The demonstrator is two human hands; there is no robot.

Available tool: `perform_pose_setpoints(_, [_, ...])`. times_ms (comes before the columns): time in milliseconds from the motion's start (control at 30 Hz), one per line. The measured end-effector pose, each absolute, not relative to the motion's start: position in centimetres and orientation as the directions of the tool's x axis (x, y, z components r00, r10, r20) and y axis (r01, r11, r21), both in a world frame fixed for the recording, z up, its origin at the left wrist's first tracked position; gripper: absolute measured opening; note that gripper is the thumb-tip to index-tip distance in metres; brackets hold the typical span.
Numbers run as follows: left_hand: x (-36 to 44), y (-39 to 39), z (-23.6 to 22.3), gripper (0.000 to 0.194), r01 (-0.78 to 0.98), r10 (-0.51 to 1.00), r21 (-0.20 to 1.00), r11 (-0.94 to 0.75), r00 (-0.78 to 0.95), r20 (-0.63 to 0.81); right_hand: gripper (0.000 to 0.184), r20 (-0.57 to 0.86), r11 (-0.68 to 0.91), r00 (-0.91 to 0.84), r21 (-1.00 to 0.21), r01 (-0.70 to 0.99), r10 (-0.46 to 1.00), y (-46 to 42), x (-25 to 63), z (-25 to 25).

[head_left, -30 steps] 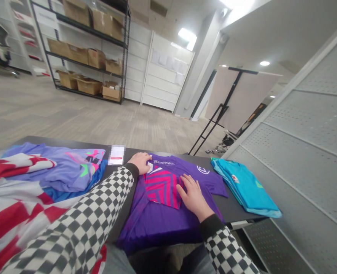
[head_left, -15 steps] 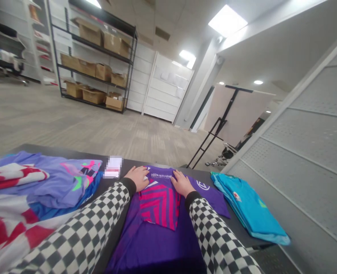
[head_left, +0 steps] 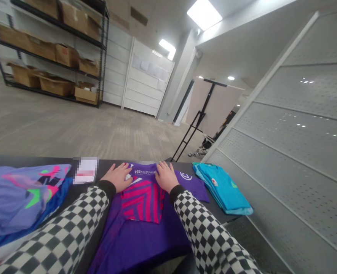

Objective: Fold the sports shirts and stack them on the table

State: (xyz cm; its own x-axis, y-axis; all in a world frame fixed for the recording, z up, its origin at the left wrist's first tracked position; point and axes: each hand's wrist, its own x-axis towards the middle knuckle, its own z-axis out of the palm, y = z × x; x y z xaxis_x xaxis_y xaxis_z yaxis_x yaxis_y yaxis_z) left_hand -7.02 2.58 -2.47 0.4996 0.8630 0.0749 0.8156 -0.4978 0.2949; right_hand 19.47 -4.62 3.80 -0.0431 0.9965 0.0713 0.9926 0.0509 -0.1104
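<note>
On the black table (head_left: pixel 71 199), the purple, pink-striped fabric shirt (head_left: pixel 145 239) — likely light, soft, slippery, best held at the shoulders — lies under left hand (head_left: pixel 117 178) and right hand (head_left: pixel 166 177), fingers loosely spread, grasping nothing.

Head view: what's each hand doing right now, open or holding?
Left hand: open, fingers at the edge of the purple shirt; no grip visible.
Right hand: open, resting on the purple shirt.

Boxes (head_left: pixel 67 56) on a rack (head_left: pixel 48 61) at left, a board (head_left: pixel 228 102) on an easel (head_left: pixel 199 118), a partition (head_left: pixel 296 99) at right, lights (head_left: pixel 204 14) above.
</note>
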Motion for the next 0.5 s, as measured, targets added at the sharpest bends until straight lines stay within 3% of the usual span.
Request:
perform_pose_setpoints(167, [-7.1, 2.6, -2.6, 0.070, 0.828, 0.867, 0.268, -0.492, 0.495, 0.060, 0.045, 0.212, 0.276, -0.239, -0.170, 0.946, 0.948, -12.5, 15.8, 5.7])
perform_pose_setpoints(367, [-7.3, 2.8, -2.3, 0.071, 0.830, 0.874, 0.291, -0.475, 0.484, 0.046, 0.073, -0.107, 0.147, -0.186, -0.296, 0.944, 0.977, -18.9, 16.5, 4.0])
perform_pose_setpoints(500, [-7.3, 2.8, -2.0, 0.073, 0.832, 0.877, 0.295, -0.470, 0.477, 0.052, 0.079, -0.130, 0.090, -0.137, -0.315, 0.945, 0.982, -19.3, 18.0, 3.3])
